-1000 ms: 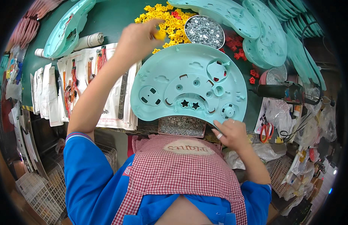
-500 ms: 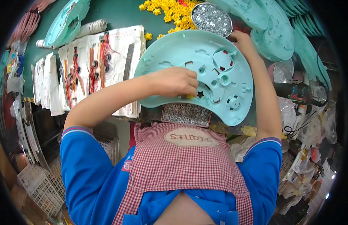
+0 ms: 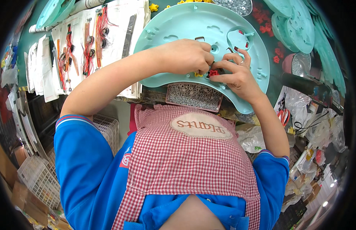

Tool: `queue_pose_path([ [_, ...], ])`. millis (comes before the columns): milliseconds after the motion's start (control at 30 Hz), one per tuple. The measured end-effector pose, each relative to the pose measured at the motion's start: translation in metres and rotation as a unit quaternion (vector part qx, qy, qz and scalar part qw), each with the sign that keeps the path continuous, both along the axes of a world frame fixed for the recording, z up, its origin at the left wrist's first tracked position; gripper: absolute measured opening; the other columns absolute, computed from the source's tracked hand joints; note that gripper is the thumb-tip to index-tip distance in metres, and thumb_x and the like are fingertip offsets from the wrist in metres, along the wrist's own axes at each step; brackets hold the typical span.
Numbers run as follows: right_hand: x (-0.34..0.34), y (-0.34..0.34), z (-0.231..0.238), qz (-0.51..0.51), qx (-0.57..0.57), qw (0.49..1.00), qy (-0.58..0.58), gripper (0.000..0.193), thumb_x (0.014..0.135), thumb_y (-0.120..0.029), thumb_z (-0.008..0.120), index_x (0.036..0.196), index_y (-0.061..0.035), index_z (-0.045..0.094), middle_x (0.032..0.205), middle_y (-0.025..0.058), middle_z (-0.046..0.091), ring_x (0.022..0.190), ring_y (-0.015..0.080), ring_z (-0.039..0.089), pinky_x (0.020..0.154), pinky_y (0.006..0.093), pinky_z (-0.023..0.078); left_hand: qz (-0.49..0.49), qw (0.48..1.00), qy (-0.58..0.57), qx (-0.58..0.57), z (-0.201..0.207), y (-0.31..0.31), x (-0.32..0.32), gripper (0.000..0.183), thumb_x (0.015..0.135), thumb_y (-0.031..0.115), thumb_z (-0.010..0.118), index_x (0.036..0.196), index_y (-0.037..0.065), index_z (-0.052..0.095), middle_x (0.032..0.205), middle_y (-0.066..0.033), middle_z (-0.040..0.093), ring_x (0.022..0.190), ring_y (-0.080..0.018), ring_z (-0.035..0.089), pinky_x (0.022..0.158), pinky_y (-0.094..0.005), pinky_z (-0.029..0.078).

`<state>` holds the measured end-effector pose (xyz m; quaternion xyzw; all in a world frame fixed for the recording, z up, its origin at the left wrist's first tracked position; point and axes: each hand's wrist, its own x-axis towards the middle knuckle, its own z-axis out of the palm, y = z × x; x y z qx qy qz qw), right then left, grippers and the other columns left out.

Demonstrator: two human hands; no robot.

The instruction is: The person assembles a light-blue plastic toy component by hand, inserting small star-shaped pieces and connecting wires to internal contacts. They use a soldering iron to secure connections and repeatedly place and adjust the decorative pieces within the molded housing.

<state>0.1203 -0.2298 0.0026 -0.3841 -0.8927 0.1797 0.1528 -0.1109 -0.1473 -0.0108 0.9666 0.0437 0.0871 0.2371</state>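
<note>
A pale turquoise curved plastic shell lies in front of me, its inner side with posts and cut-outs facing up. My left hand is over its middle, fingers curled closed and pointing down; what they hold, if anything, is hidden. Just below those fingertips a yellow star-shaped piece sits in the shell. My right hand reaches in from the right, its thumb and fingertips closed on a red star-shaped piece at the shell's surface, close beside the yellow one.
Wired parts with red leads lie on white cloth at left. A tray of small metal parts sits at the near edge. Beyond the shell are a metal bowl of screws and red pieces. More turquoise shells are stacked at right.
My right hand has come from beside the far bowl to the shell's middle, with a red star piece in its fingers. My left hand stays by the yellow piece. The whole view has shifted.
</note>
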Motion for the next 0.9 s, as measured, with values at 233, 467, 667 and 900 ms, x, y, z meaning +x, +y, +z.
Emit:
queue_pose_path([
  [233, -0.004, 0.006, -0.011, 0.029, 0.024, 0.997, 0.062, 0.03, 0.07, -0.004, 0.073, 0.096, -0.0188, 0.074, 0.098, -0.0079, 0.07, 0.1, 0.0155, 0.058, 0.104, 0.0471, 0.03, 0.175, 0.982, -0.049, 0.059, 0.02, -0.052, -0.029, 0.022, 0.074, 0.013, 0.068, 0.095, 0.009, 0.07, 0.111, -0.0006, 0.067, 0.109, -0.0213, 0.061, 0.086, -0.0331, 0.053],
  [467, 0.007, 0.022, -0.012, 0.066, -0.013, 0.997, 0.048, 0.026, 0.07, -0.005, 0.074, 0.091, -0.0201, 0.075, 0.097, -0.0066, 0.067, 0.098, 0.0194, 0.056, 0.1, 0.0433, 0.036, 0.107, 0.989, -0.097, 0.02, -0.009, -0.112, -0.025, 0.031, 0.084, 0.015, 0.056, 0.112, 0.004, 0.065, 0.125, -0.0087, 0.062, 0.117, -0.0204, 0.059, 0.093, -0.0323, 0.053],
  [667, 0.0, 0.019, -0.004, 0.026, -0.026, 0.998, 0.043, 0.023, 0.068, -0.003, 0.073, 0.086, -0.0157, 0.073, 0.098, -0.0005, 0.06, 0.102, 0.0201, 0.054, 0.097, 0.0383, 0.038, 0.096, 0.983, 0.056, -0.149, -0.024, -0.11, -0.02, 0.058, 0.088, 0.027, 0.062, 0.139, 0.004, 0.046, 0.145, -0.0101, 0.047, 0.131, -0.0302, 0.048, 0.106, -0.0416, 0.043],
  [900, -0.008, 0.007, 0.009, -0.045, -0.054, 0.989, 0.127, 0.011, 0.074, -0.008, 0.074, 0.084, -0.012, 0.072, 0.092, 0.0037, 0.061, 0.09, 0.0231, 0.06, 0.085, 0.0361, 0.047, 0.082, 0.984, -0.095, -0.13, -0.01, -0.109, -0.035, 0.037, 0.083, 0.015, 0.061, 0.118, 0.002, 0.062, 0.121, -0.0092, 0.063, 0.109, -0.0262, 0.063, 0.086, -0.0376, 0.054],
])
